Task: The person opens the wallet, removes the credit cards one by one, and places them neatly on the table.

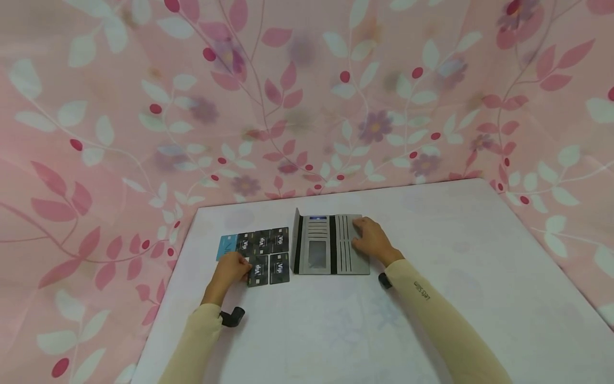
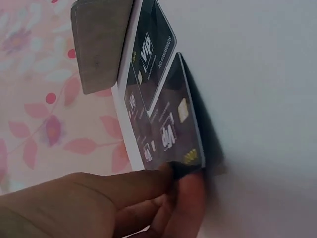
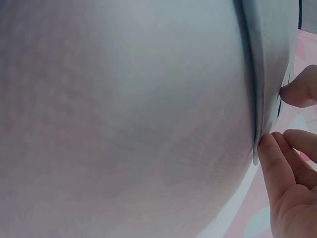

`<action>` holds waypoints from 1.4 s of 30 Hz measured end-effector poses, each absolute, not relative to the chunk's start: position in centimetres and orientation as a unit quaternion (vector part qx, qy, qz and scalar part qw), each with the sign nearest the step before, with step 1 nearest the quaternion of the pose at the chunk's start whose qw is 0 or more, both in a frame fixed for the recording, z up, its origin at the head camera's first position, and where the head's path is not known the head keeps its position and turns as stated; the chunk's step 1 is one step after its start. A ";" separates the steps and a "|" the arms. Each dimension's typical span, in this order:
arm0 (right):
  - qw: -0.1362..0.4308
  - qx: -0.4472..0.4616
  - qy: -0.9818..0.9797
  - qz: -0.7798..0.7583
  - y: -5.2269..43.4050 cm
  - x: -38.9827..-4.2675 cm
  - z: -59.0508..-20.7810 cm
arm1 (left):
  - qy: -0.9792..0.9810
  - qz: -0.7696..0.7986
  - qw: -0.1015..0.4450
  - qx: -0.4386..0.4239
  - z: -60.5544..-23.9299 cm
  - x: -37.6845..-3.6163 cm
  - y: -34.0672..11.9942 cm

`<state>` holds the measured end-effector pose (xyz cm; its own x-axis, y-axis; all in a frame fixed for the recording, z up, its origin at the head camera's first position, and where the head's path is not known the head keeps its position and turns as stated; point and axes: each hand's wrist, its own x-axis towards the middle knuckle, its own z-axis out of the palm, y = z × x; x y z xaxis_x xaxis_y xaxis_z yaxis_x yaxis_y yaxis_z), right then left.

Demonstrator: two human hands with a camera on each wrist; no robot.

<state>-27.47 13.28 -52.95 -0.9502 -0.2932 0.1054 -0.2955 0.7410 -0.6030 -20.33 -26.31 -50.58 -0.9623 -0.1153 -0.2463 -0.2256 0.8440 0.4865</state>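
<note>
An open grey wallet [image 1: 331,245] lies flat on the white table [image 1: 336,330]. My right hand [image 1: 364,234] rests on its right flap. In the right wrist view, thumb and fingertips [image 3: 270,146] grip that flap's edge [image 3: 262,74]. To the wallet's left lie a blue card [image 1: 226,246] and several black VIP cards [image 1: 263,241] in two rows. My left hand [image 1: 245,270] pinches the lower-left black card [image 1: 259,273]. The left wrist view shows this card [image 2: 176,124] tilted up on one edge between thumb and finger [image 2: 188,193], with another black card [image 2: 153,49] and the wallet [image 2: 101,44] beyond.
Pink floral cloth [image 1: 307,96] hangs behind the table and drapes down both sides. The table's left edge [image 1: 177,266] runs close to the cards. Black wrist-camera mounts [image 1: 233,317] sit under both forearms.
</note>
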 end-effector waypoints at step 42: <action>0.000 0.155 -0.930 0.333 13.5 -27.7 -53.1 | 0.861 0.482 0.129 0.094 -51.1 -24.6 -6.0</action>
